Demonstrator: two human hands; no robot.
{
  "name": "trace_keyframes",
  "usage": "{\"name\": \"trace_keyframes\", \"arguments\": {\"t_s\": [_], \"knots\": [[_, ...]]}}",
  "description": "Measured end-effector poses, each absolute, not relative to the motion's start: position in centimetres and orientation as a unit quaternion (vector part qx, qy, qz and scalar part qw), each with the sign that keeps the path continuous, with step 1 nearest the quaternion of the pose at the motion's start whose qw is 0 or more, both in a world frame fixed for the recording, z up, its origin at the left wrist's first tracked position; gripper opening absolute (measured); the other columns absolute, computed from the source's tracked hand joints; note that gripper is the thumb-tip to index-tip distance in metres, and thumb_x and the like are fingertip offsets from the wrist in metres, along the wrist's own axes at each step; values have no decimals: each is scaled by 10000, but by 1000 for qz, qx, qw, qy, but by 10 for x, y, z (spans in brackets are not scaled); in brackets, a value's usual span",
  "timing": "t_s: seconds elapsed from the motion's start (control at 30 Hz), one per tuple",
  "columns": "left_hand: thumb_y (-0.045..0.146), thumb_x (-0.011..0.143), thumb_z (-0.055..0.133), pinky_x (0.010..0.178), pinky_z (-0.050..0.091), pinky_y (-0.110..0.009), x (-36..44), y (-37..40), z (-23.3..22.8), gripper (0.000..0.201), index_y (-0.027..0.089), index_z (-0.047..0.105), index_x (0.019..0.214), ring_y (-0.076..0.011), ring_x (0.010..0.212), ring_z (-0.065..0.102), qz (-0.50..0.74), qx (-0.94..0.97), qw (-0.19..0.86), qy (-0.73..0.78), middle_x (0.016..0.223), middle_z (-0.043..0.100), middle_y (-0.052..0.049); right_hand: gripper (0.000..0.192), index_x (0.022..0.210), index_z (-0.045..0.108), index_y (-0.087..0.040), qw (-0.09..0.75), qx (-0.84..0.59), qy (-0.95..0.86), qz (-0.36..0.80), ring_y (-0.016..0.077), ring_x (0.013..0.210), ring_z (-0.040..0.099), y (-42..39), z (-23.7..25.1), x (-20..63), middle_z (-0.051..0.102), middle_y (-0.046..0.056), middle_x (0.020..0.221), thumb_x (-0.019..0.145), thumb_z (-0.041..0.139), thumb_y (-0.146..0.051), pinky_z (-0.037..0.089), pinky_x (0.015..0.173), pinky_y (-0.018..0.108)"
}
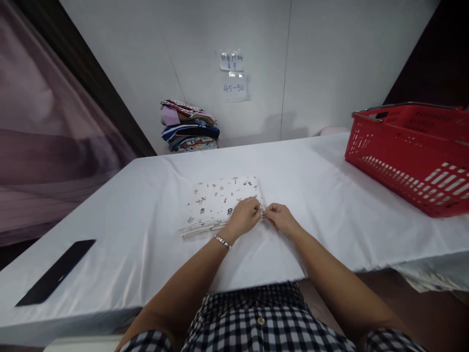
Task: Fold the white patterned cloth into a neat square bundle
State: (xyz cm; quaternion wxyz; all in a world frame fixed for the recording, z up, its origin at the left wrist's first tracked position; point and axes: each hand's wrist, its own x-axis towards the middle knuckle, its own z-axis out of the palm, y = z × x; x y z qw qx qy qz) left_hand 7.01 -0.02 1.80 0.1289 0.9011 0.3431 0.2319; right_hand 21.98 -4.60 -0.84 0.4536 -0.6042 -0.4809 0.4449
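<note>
A white cloth with small printed motifs [216, 198] lies folded in several layers on the white-covered table [146, 205]. My left hand [246, 214], with a bracelet at the wrist, rests over the cloth's near right corner, fingers closed on its edge. Just to the right, my right hand [280, 216] pinches the same corner between thumb and fingers. The two hands nearly meet there, and they partly hide the bit of edge they hold.
A red plastic basket [399, 161] stands at the table's right side. At the back, a stack of folded fabrics [190, 128] sits by the wall, beneath paper signs [234, 88]. On the left lies a flat black object [54, 274], near purple draped fabric [51, 127].
</note>
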Motion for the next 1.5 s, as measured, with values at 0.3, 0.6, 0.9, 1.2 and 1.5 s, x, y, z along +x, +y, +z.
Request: {"name": "trace_keyframes", "arguments": {"t_s": [0.3, 0.6, 0.9, 1.2, 1.5], "knots": [[137, 735, 515, 738, 402, -306, 66, -1, 15, 110, 199, 511, 826, -171, 819, 506, 228, 908, 158, 315, 828, 560, -20, 189, 619, 501, -186, 465, -601, -462, 458, 70, 371, 354, -46, -6, 218, 439, -72, 399, 686, 572, -347, 265, 402, 211], [166, 762, 509, 669, 395, -282, 68, 1, 18, 58, 198, 524, 807, -161, 758, 522, 223, 884, 148, 384, 810, 580, -16, 176, 636, 557, -178, 481, -587, -450, 472, 70, 400, 390, -43, -8, 226, 507, -46, 484, 672, 576, -349, 286, 415, 210], [129, 792, 478, 722, 384, -326, 66, 1, 25, 99, 191, 534, 846, -194, 803, 544, 160, 920, 36, 357, 834, 594, -38, 229, 559, 507, -185, 409, -625, -490, 450, 70, 366, 369, -47, -11, 225, 460, -54, 434, 689, 581, -358, 279, 384, 211], [145, 806, 479, 705, 393, -311, 67, 0, 16, 82, 185, 538, 847, -186, 815, 528, 159, 934, 46, 316, 840, 587, -40, 146, 586, 521, -181, 414, -621, -494, 446, 68, 364, 354, -44, -15, 224, 438, -68, 385, 671, 565, -291, 272, 392, 202], [185, 785, 518, 670, 399, -288, 64, -3, 18, 50, 191, 522, 834, -166, 774, 519, 183, 925, 86, 320, 819, 580, -20, 171, 558, 477, -187, 439, -587, -445, 514, 56, 333, 331, -41, -18, 222, 445, -64, 380, 667, 556, -292, 218, 351, 196]]}}
